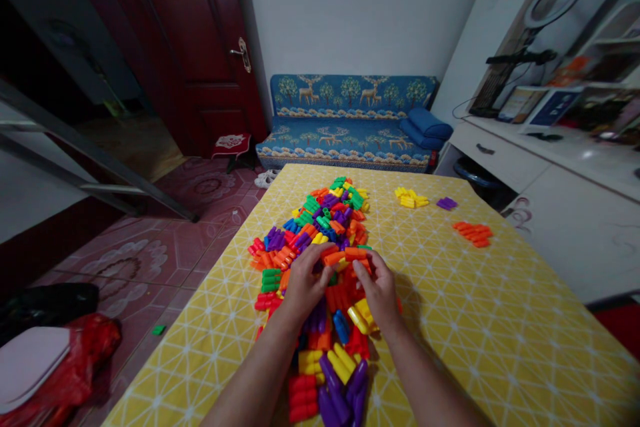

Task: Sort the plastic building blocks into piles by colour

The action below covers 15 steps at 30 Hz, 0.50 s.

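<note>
A long heap of plastic bullet-shaped building blocks point(341, 361) in red, orange, yellow, green, blue and purple runs down the middle of the table. Over the heap, my left hand point(306, 278) pinches an orange block point(333, 257) between thumb and fingers. Close beside it, my right hand point(379, 283) grips another orange block point(356, 253) with its fingers closed. The two orange blocks are nearly end to end; whether they touch I cannot tell. Apart on the right lie small groups of yellow blocks point(411, 198), purple blocks point(447, 203) and orange blocks point(473, 234).
A yellow patterned cloth covers the table point(450, 333). Beyond it stands a blue sofa point(345, 127); a white cabinet point(565, 213) is at the right. On the floor at left are a green block point(159, 330), a red bag point(97, 347) and a metal ladder point(110, 167).
</note>
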{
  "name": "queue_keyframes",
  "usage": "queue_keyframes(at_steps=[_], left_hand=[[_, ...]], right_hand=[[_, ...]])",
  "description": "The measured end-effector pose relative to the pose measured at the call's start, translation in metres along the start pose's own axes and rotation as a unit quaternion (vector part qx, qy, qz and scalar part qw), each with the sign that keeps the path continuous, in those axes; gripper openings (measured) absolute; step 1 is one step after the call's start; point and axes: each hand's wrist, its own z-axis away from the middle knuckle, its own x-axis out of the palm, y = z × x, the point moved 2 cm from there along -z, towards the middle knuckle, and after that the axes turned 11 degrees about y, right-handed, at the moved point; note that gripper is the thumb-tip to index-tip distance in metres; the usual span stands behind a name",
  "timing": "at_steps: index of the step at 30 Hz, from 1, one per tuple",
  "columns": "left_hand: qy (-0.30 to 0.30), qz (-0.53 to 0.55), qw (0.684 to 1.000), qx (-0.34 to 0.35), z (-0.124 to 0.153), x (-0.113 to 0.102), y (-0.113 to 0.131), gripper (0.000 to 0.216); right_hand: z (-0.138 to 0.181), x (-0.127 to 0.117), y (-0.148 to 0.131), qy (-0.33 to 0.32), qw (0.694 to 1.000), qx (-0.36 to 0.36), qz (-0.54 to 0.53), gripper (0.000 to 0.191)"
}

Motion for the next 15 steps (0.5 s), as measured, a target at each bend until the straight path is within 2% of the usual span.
queue_keyframes(at_steps=[3,6,9,12,15], left_hand=[[0.005,0.01,1.0,-0.016,-0.0019,-0.0013,0.0034,0.014],[0.012,0.007,1.0,-0.013,-0.0024,-0.0013,0.0038,0.014],[0.017,-0.009,1.0,-0.015,-0.0018,-0.0008,0.0024,0.015],[0.023,-0.032,0.999,-0.013,-0.0016,-0.0008,0.0023,0.016],[0.027,-0.044,0.999,-0.003,-0.0016,-0.001,0.0032,0.026]], right_hand=[[-0.0003,-0.0001,0.0006,-0.011,1.0,0.003,0.004,0.033],[-0.0012,-0.0008,0.0008,-0.018,1.0,-0.014,0.013,0.032],[-0.0019,-0.002,0.0016,0.003,0.999,-0.029,0.028,0.032],[-0.0016,-0.0023,0.0021,0.021,0.999,-0.004,0.028,0.036],[-0.0051,-0.0069,-0.0004,0.051,0.999,0.018,0.001,0.039]])
